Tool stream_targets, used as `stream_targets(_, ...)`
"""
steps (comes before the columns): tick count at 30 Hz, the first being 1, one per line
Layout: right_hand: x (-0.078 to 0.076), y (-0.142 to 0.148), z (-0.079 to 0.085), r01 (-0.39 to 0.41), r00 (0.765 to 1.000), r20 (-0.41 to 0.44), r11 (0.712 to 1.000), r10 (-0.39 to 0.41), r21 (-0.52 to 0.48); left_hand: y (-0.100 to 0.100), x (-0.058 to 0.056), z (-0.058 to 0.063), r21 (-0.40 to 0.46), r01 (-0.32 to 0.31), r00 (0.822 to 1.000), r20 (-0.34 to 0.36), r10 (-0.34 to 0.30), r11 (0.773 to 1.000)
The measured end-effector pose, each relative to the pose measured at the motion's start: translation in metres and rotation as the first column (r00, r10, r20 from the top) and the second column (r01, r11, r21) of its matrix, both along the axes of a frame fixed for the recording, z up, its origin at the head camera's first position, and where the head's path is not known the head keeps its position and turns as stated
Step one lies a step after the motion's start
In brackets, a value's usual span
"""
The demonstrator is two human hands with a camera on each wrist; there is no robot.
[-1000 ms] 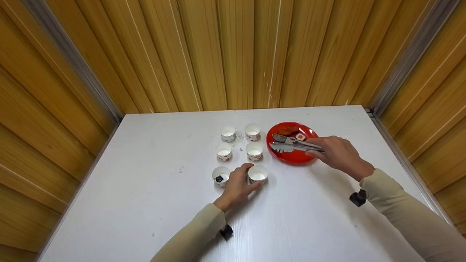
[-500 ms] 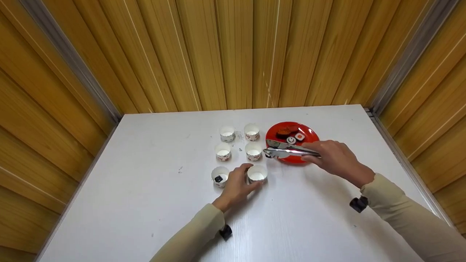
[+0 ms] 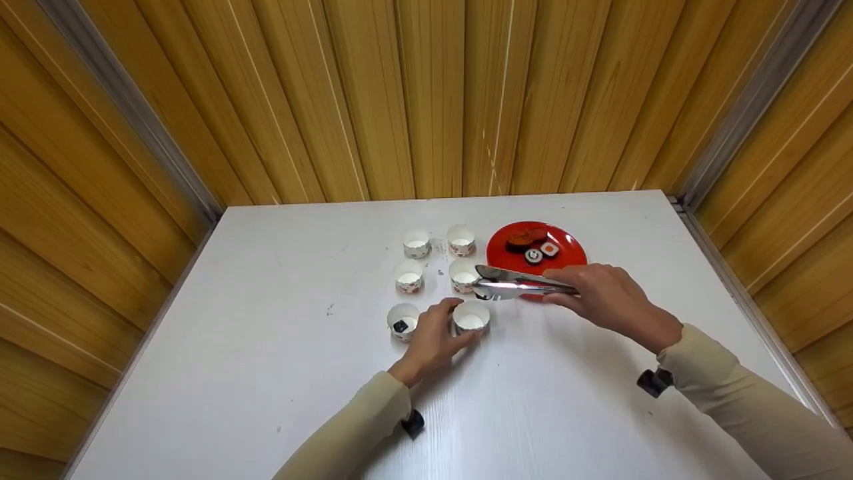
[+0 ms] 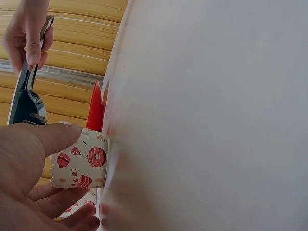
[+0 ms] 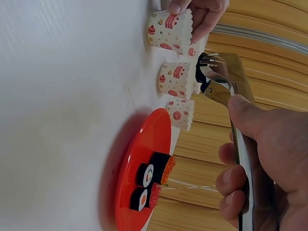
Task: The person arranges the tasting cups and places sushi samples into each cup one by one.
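My left hand (image 3: 432, 343) holds a patterned paper baking cup (image 3: 472, 319) at the near right of two rows; thumb and fingers lie around its sides. In the right wrist view, my right hand (image 5: 284, 149) grips metal serving tongs (image 5: 244, 192). Between the tong tips sits a black-wrapped sushi piece (image 5: 201, 72), partly hidden by the metal. From the head view, the tips hang just behind the held cup, in front of another paper cup (image 3: 462, 273). Inside the near left cup (image 3: 404, 337) rests a small black piece (image 3: 400, 326).
A red plate (image 3: 574, 257) at the right bears several sushi pieces, among them a round roll (image 3: 533, 256), a squarish roll (image 3: 550, 249) and an orange-topped one (image 3: 519, 241). More paper cups (image 3: 409, 287) stand at the back left of the group. Wood-patterned walls enclose the white table (image 3: 266, 300).
The tongs have moved left and nearer, from over the plate toward the held cup, with the dark sushi piece in their tips. My left hand has stayed on its cup.
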State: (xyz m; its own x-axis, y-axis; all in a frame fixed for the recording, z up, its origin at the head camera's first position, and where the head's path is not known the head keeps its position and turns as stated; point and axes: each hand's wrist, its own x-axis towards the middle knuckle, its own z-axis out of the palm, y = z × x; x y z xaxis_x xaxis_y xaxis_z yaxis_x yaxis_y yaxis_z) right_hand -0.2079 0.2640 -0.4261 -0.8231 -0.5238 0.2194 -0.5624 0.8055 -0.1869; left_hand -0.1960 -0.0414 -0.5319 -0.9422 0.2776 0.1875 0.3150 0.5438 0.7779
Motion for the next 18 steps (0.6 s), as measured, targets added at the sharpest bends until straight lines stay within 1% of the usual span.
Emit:
stream_targets(5,0.003,-0.005,-0.001,-0.028,1.0,-0.006,1.0,0.028,-0.005,0.0,0.001,0.0,0.011,0.001,1.0,0.017,-0.001,1.0)
stream_targets(10,0.007,-0.01,-0.004,-0.053,0.999,0.0,0.999,0.053,-0.002,0.001,0.001,0.0,0.011,0.0,1.0,0.017,0.0,1.0)
stream_targets(18,0.01,-0.016,-0.008,-0.059,0.998,0.014,0.998,0.059,0.007,0.001,-0.001,-0.001,0.017,-0.003,1.0,0.001,0.003,1.0)
